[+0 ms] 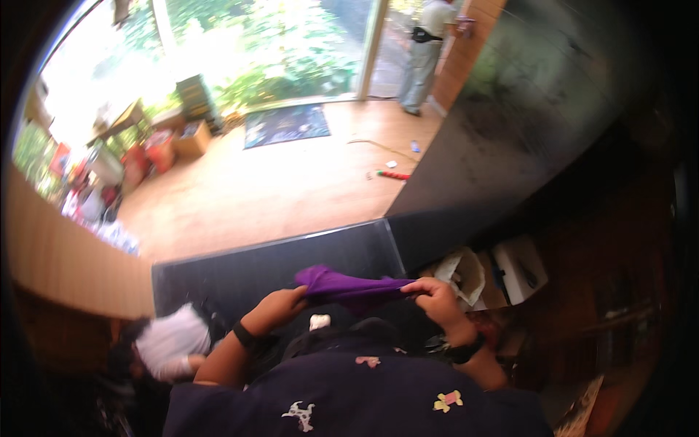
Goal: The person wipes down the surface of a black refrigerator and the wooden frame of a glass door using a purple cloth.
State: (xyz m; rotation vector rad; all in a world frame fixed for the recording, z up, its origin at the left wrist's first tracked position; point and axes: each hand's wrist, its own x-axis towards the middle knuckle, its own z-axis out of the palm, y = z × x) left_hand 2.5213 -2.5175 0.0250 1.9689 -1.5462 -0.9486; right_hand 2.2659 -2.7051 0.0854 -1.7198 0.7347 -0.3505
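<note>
A purple cloth (355, 290) is stretched between my two hands, in front of my body and above a dark, flat-topped surface (291, 266). My left hand (282, 304) pinches its left end, where the fabric bunches up over the fingers. At the other end, my right hand (431, 294) grips the cloth between thumb and fingers. The middle sags a little and shows folds. Both wrists wear dark bands. A small white object (319, 321) lies just below the left part of the cloth; its kind is too small to tell.
On my left a person in a white top (175, 342) bends low. Open boxes (518, 269) stand at right, beside a tall dark panel (524, 109). Beyond are a dark mat (287, 125), a cardboard box (193, 140) and another person (422, 58) by the door.
</note>
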